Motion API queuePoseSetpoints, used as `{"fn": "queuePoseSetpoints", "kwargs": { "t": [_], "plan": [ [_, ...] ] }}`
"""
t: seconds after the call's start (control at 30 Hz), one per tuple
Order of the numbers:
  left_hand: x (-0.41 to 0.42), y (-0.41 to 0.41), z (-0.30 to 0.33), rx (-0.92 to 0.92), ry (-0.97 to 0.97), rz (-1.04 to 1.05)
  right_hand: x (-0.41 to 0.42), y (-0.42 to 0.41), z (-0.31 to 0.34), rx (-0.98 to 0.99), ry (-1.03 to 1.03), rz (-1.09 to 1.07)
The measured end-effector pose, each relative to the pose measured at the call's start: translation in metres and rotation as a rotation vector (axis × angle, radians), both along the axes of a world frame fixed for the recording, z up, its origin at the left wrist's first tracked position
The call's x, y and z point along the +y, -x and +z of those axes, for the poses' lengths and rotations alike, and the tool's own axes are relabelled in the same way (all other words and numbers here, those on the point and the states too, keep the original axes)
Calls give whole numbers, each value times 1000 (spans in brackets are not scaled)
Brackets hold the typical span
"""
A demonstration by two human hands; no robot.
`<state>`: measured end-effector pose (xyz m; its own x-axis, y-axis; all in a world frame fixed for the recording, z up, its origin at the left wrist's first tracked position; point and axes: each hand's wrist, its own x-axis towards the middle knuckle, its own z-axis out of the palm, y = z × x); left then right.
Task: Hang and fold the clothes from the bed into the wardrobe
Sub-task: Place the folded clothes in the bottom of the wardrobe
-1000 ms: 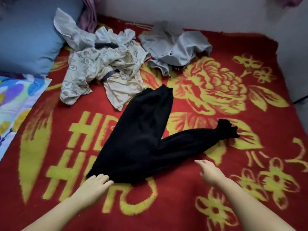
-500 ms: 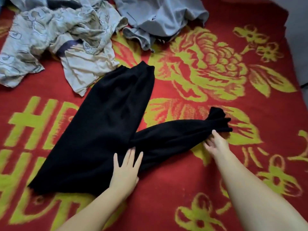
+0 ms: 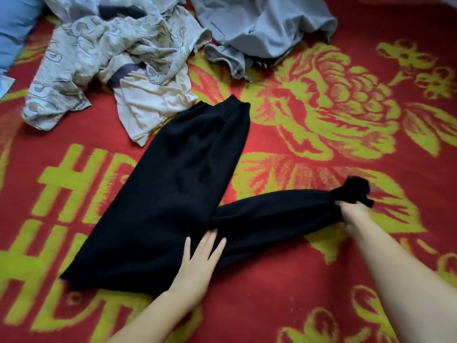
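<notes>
Black fabric fills the centre of the view: a pair of black trousers (image 3: 173, 194) lying flat on a bed. Straight, slightly spread fingers of the left hand (image 3: 197, 261) press down on the cloth where the two legs meet, palm flat, gripping nothing. Off to the right, the right hand (image 3: 351, 214) has its fingers curled round the cuff end of one trouser leg, bunching it; the exact finger positions are partly hidden by the cloth. Both bare forearms reach in from the bottom edge.

From the hands outward, the trousers form a V. One leg runs up and away toward the middle of the bed, its cuff near a pile of other clothes. The other leg stretches right, to the gripping hand. The waist end lies nearest the viewer, at lower left.

Beneath them is a red blanket (image 3: 309, 280) with yellow-green flowers and lettering. At the top left lies a crumpled cream patterned garment (image 3: 111, 65), touching the far trouser cuff. At the top centre is a rumpled grey garment (image 3: 259, 23). A blue pillow (image 3: 14, 26) shows at the top left corner.

By the look of it, folding of the trousers has barely begun: the legs are not yet laid together. At least two more garments wait unfolded, and no wardrobe is in view
</notes>
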<state>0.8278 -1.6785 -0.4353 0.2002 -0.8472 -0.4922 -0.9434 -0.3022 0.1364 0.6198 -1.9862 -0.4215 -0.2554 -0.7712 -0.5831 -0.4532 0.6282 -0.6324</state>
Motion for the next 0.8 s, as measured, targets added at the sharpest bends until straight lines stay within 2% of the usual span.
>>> {"fn": "queuePoseSetpoints", "kwargs": {
  "t": [0.1, 0.17, 0.27, 0.33, 0.37, 0.4, 0.43, 0.5, 0.57, 0.63, 0.7, 0.73, 0.8],
  "plan": [
    [7, -1, -1, 124, 26, 34, -20, -41, 46, -152, 61, -112],
    [11, -5, 3, 328, 137, 134, -27, -91, 87, -291, 128, -88],
    [15, -25, 23, 756, 225, 555, -16, -187, 136, -549, 205, 8],
    [21, -43, 30, 992, 215, 906, 7, -245, 150, -771, 124, 176],
    [28, -52, 30, 1091, 179, 1063, 21, -269, 149, -809, 62, 307],
    [35, -59, 29, 1158, 127, 1185, 35, -286, 143, -750, 16, 450],
    [43, -67, 28, 1193, 82, 1248, 50, -298, 132, -609, 13, 606],
    [64, -81, 27, 1147, 50, 1182, 82, -300, 106, -229, 163, 889],
    [81, -95, 27, 975, 167, 991, 115, -277, 81, 50, 318, 1108],
    [92, -116, 35, 688, 381, 741, 159, -239, 60, 184, 326, 1359],
    [101, -140, 37, 329, 544, 394, 211, -199, 46, 357, 355, 1712],
    [106, -153, 34, 203, 535, 230, 237, -183, 40, 448, 424, 1885],
    [124, -179, 25, 7, 287, -98, 284, -165, 31, 585, 365, 2105]
  ]
}}
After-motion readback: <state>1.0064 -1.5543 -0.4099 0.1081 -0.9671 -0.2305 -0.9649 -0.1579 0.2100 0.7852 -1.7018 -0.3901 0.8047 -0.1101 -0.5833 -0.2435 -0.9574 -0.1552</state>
